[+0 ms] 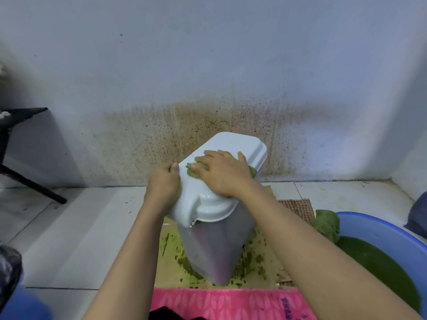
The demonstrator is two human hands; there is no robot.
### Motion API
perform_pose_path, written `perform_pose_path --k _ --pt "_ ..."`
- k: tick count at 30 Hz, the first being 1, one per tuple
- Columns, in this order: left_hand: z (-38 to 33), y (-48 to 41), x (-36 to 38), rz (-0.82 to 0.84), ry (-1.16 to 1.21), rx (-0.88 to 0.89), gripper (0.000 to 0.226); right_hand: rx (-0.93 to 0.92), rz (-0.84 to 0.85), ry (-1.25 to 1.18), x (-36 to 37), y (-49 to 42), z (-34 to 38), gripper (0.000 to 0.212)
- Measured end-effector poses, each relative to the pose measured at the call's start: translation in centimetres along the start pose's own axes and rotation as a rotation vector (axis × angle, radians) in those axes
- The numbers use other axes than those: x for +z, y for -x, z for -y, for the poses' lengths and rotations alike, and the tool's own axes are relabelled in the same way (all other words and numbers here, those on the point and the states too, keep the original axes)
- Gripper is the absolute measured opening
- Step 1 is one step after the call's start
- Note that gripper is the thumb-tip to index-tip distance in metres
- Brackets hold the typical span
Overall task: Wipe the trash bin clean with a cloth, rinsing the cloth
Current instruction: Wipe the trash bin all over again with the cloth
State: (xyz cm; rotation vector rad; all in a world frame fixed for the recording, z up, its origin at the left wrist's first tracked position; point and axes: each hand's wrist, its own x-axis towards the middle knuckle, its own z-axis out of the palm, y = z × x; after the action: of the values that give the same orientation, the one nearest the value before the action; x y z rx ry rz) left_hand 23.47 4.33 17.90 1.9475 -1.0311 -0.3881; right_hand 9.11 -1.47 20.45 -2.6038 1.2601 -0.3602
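Observation:
A grey trash bin (213, 248) with a white lid (227, 144) stands on stained cardboard (169, 264) in front of me. My right hand (223, 173) lies flat on the lid, fingers spread, pressing a green cloth (193, 173) against it. The cloth shows beside my fingers and at the lid's right edge. My left hand (163, 184) grips the lid's left edge, fingers curled round the rim. A blue basin (374, 225) of green water sits at the right, with a second green cloth (327, 224) draped over its rim.
A white wall (208, 65) with brown splatter rises just behind the bin. A black stool leg (30, 182) stands at the left on the white floor tiles. A pink patterned mat (231, 303) lies at the front, and a woven mat (298, 207) lies behind the basin.

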Motion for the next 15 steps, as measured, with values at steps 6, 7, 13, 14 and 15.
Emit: perform_pose_path --k 6,7,13,14,15 --pt "0.5 1.2 -0.4 0.025 0.189 -0.053 0.03 0.156 0.041 -0.055 -2.0 -6.5 -7.2 0.058" --pt "0.7 1.8 -0.5 0.021 0.247 -0.083 0.027 0.18 0.037 -0.097 -2.2 -7.3 -8.3 0.06" --pt "1.7 6.0 -1.1 -0.052 0.422 -0.332 0.061 0.292 -0.032 -0.28 -3.2 -10.3 -11.3 0.051" --pt "1.7 6.2 -1.1 -0.027 0.462 -0.363 0.061 0.305 -0.03 -0.286 -3.3 -10.5 -11.6 0.051" --pt "1.7 6.3 -1.1 -0.016 0.497 -0.384 0.06 0.313 -0.037 -0.3 -3.2 -10.7 -11.8 0.051"
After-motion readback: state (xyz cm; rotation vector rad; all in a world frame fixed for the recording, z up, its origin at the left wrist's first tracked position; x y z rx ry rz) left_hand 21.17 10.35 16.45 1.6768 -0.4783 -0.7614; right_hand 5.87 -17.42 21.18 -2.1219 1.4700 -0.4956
